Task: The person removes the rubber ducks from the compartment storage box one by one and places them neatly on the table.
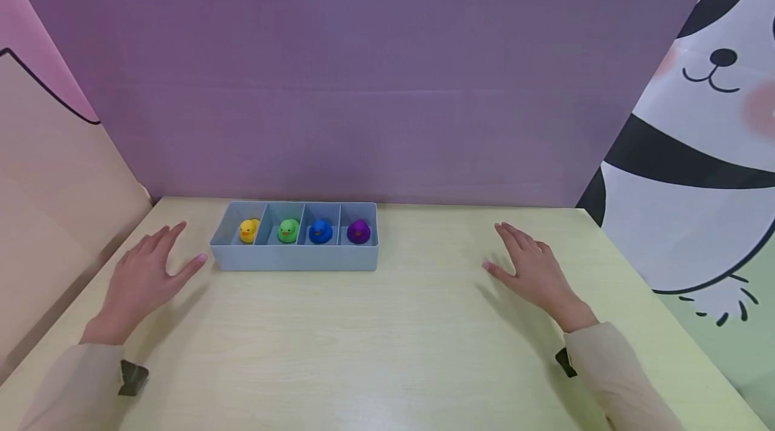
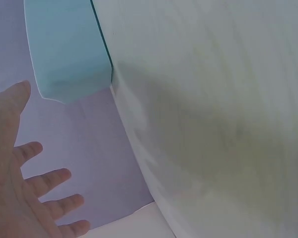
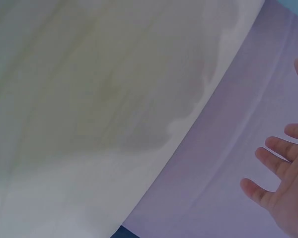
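A light blue tray (image 1: 294, 258) with a row of compartments stands at the back of the table, left of the middle. From left to right it holds a yellow rubber duck (image 1: 248, 230), a green one (image 1: 288, 230), a blue one (image 1: 320, 231) and a purple one (image 1: 359, 231), one per compartment. My left hand (image 1: 142, 280) hovers just left of the tray, fingers spread and holding nothing; the tray's end wall (image 2: 72, 74) shows beyond the thumb in the left wrist view. Well right of the tray, my right hand (image 1: 535, 273) is held over the table with fingers extended, also bare.
The pale wooden table (image 1: 363, 350) ends at a purple cloth backdrop (image 1: 387, 81) just behind the tray. A wall with a panda picture (image 1: 696, 216) borders the right side, and a beige and pink wall (image 1: 54, 182) the left. Both wrists wear dark straps.
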`<state>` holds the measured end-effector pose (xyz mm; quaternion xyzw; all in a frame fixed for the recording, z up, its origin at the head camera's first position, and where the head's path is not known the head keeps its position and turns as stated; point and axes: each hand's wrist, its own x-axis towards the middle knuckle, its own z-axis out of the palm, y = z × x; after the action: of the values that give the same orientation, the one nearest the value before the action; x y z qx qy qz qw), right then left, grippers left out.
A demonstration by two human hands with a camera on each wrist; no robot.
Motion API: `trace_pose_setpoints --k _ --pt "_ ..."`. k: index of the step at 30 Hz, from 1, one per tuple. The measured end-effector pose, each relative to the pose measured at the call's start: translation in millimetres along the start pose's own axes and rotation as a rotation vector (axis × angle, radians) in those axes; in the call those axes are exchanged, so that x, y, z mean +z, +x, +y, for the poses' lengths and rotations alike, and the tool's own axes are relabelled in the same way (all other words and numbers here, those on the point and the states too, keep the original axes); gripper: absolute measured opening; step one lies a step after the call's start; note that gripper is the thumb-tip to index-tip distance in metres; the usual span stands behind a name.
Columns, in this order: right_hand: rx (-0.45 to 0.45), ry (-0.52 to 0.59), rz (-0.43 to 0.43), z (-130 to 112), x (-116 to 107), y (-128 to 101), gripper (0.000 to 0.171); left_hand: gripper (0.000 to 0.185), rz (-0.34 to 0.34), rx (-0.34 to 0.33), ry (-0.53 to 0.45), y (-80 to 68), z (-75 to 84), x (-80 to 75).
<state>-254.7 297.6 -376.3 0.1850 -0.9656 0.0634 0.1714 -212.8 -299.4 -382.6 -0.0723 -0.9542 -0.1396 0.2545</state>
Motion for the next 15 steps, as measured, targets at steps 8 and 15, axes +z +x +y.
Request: trace_pose_setpoints --k 8,15 --pt "-0.047 0.036 0.026 -12.4 5.6 5.8 0.067 0.066 -0.009 0.003 -0.045 2.4 4.3 5.2" --pt "-0.073 0.069 0.022 -27.5 6.5 13.3 0.064 0.065 -0.049 -0.021 -0.093 4.0 8.3 7.7"
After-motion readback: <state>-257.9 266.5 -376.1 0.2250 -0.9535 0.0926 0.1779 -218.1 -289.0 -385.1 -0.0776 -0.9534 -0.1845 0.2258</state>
